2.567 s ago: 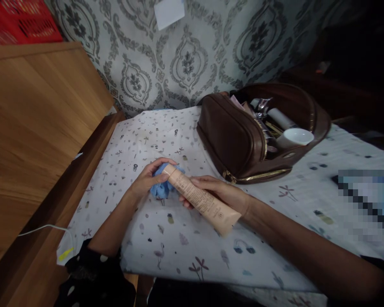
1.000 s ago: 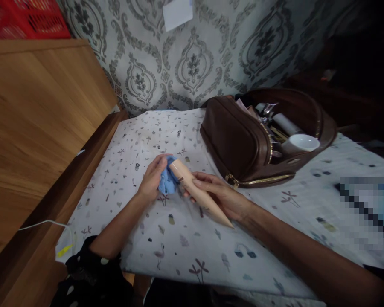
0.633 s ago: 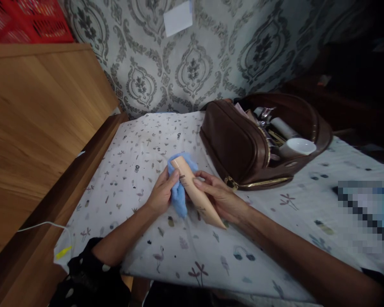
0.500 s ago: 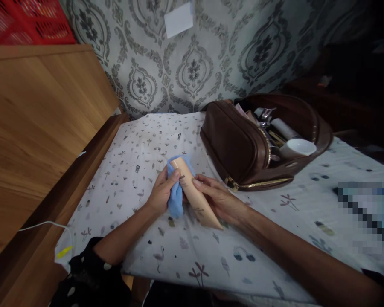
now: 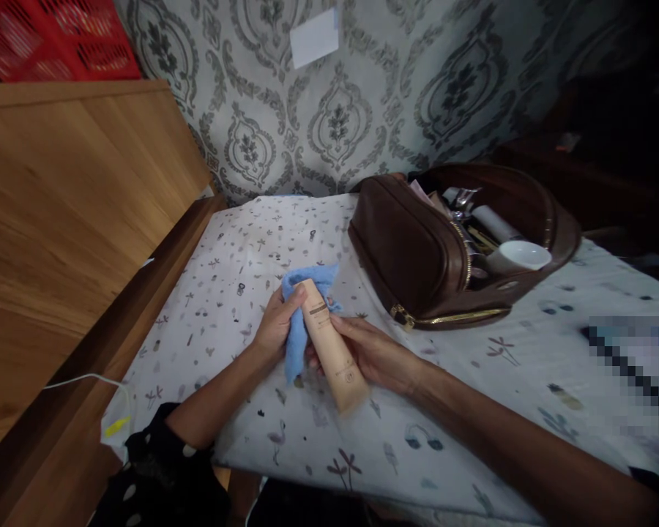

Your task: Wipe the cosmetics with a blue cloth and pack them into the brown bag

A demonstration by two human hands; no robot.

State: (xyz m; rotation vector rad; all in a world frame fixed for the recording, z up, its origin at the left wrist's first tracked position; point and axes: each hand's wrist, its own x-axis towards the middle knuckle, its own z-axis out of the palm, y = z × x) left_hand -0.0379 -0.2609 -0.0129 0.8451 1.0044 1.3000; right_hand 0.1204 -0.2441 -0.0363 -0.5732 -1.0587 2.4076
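A beige cosmetic tube (image 5: 331,345) with printed text lies in my right hand (image 5: 370,353), whose fingers wrap round its middle and lower part. My left hand (image 5: 275,328) pinches a light blue cloth (image 5: 299,319) against the tube's upper end, thumb on the cloth beside the cap end. Both hands hover low over a white printed tablecloth (image 5: 241,256). The tube points up and slightly left, its crimped end toward me.
An unzipped brown leather pouch (image 5: 411,252) lies to the right, holding tubes and a white jar (image 5: 519,256). A wooden cabinet (image 5: 60,212) stands at the left, with a white cable (image 5: 82,380) below it. Patterned wallpaper is behind. A blurred patch sits far right.
My right hand has turned the tube from lying slantwise to nearly upright and rolled its printed face up. The blue cloth has moved up and round the tube's upper end with my left hand.
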